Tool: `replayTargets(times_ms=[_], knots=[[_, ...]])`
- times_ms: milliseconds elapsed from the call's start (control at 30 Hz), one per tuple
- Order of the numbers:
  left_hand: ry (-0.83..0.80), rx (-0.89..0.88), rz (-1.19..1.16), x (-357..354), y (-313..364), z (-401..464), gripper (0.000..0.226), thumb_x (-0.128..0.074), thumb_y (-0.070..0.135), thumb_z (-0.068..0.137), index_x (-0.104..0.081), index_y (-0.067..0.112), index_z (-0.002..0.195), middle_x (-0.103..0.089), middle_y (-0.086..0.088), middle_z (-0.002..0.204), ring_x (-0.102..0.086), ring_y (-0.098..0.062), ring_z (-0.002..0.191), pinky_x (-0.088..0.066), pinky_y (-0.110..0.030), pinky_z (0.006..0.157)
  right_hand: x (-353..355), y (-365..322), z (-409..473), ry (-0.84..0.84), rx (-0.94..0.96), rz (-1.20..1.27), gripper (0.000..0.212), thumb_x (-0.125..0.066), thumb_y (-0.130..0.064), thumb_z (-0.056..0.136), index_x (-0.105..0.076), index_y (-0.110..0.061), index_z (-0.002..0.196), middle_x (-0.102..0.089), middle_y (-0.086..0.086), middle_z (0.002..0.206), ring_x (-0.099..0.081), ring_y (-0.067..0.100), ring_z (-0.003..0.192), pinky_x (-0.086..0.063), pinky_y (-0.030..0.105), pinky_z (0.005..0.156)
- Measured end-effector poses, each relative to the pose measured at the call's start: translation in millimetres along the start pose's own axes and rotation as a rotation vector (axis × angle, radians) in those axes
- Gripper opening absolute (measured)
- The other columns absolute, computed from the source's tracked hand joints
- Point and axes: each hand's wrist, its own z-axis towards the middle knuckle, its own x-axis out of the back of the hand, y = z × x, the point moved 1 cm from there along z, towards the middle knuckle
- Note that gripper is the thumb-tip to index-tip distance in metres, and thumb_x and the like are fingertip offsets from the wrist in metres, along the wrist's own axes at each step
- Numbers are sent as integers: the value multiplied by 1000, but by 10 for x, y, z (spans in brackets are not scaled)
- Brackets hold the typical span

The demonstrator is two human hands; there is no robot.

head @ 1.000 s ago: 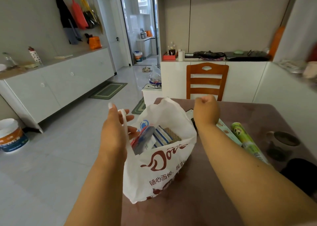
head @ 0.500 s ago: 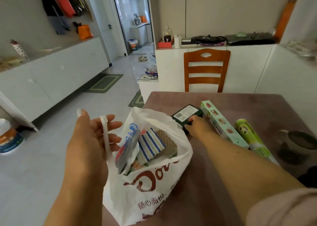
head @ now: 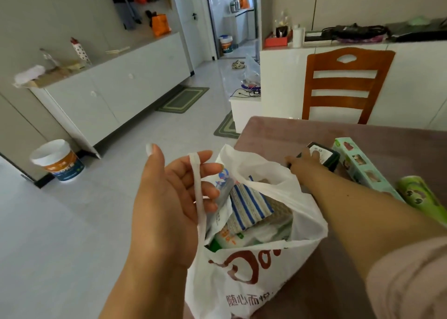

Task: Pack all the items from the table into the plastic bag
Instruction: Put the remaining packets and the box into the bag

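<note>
A white plastic bag (head: 256, 277) with red lettering stands open at the table's left edge. It holds a blue-striped cloth (head: 249, 205) and several packets. My left hand (head: 169, 197) has its fingers spread, with the bag's handle loop hanging over them. Beyond the bag, my right hand (head: 306, 162) grips a small dark box (head: 326, 155) with a white label, lifted a little at its near end. A long light-green box (head: 362, 171) and a green roll (head: 420, 197) lie to the right on the table.
The brown table (head: 278, 132) sits under everything. A wooden chair (head: 343, 86) stands at its far side before white cabinets. To the left are grey floor, a paint bucket (head: 59, 161) and a long white sideboard (head: 116, 86).
My right hand came down from above the bag onto the small dark box and closed on it. My left hand kept the bag's handle. The view tilted down and closer.
</note>
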Motion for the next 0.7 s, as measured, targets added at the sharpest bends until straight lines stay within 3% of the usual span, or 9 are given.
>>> replayTargets(times_ms=[100,233,333,400,500,567,633,700], knots=[[-3,0,7,-15,21,-5,76,-21,62,94,-71,5,99,-72,-11,81,-53,-15,54,-42,-28,51,-89,90,-95,89,-203,112,62,-51,-27,87,-29,-28,145,-4,10,157,-3,39,143,-31,63,103],[28,-3,20,10,73,-47,75,-21,62,94,-72,6,97,-72,-10,82,-52,-15,55,-41,-28,53,-129,344,-320,303,-401,312,80,-66,-30,82,-19,-26,146,-9,17,153,-22,44,135,-37,59,102],[35,15,34,24,123,-96,75,-22,62,94,-70,5,99,-72,-9,81,-52,-15,55,-43,-27,49,-68,570,-365,240,-506,667,103,-75,-28,72,-6,-25,148,-23,21,150,-35,45,130,-37,55,106],[35,29,47,24,151,-144,74,-22,61,95,-70,5,100,-71,-10,83,-53,-14,54,-43,-27,49,-110,654,-422,183,-509,746,110,-80,-25,64,-8,-23,147,-37,19,141,-43,42,124,-39,54,104],[45,36,79,28,156,-195,72,-22,60,95,-69,6,100,-72,-10,87,-55,-15,56,-43,-28,52,-241,624,-597,180,-383,496,90,-84,-23,58,-37,-19,134,-52,16,126,-52,36,113,-45,49,99],[52,26,88,34,147,-220,71,-22,60,95,-69,7,99,-71,-10,87,-55,-16,58,-42,-29,53,-316,517,-731,180,-247,264,65,-75,-28,67,-50,-21,127,-51,12,127,-52,32,116,-46,43,99],[65,28,79,47,138,-244,71,-22,60,96,-68,7,99,-71,-9,86,-55,-16,60,-43,-29,54,-399,397,-801,132,-179,252,54,-60,-31,80,-47,-20,131,-45,12,137,-46,32,124,-42,44,104],[78,38,85,61,131,-271,69,-23,60,96,-68,7,100,-71,-9,88,-56,-16,60,-43,-28,54,-470,347,-842,154,-149,275,51,-54,-31,85,-43,-17,133,-49,13,134,-50,32,119,-45,42,98]])
